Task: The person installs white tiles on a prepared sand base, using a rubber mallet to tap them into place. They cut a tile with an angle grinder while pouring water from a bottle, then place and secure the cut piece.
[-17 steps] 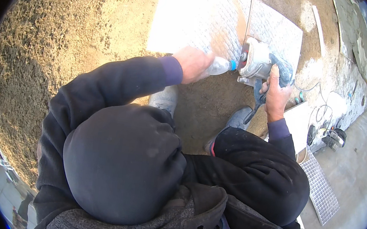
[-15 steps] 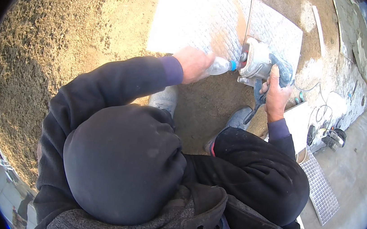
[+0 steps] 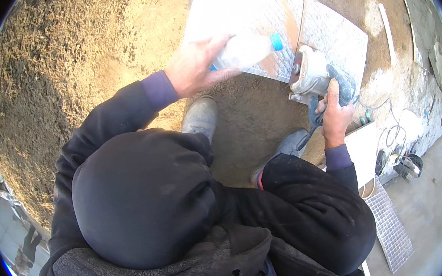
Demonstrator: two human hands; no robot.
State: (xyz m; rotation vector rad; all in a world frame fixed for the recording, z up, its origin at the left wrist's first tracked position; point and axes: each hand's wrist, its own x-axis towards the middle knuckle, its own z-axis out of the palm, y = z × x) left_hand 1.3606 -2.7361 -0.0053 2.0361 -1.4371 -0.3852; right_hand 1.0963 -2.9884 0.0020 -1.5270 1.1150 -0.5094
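My left hand point(image 3: 199, 67) is wrapped round a clear plastic bottle point(image 3: 244, 51) with a blue cap, raised over the near edge of a pale, wet-looking tile point(image 3: 230, 8). The bottle is tilted, its cap pointing up and to the right. In my right hand point(image 3: 336, 115) is the handle of a dusty handheld circular saw point(image 3: 311, 72) with a blue-grey body. The saw rests at the near edge of the slab, at the dark straight line between the tile's wide left part and its narrower right part point(image 3: 342, 34). The saw's guard hides most of the blade.
My boots point(image 3: 200, 118) stand on bare dirt point(image 3: 237, 134) just short of the tile. To the right lie a white board point(image 3: 362, 146), a cable point(image 3: 391, 125), a small dark tool point(image 3: 407, 166) and a white grid panel point(image 3: 390, 228). A white strip point(image 3: 387, 34) lies farther off.
My left hand has drawn the bottle back from the saw, up and to the left, and its cap now points upward. My right hand and the saw have barely moved.
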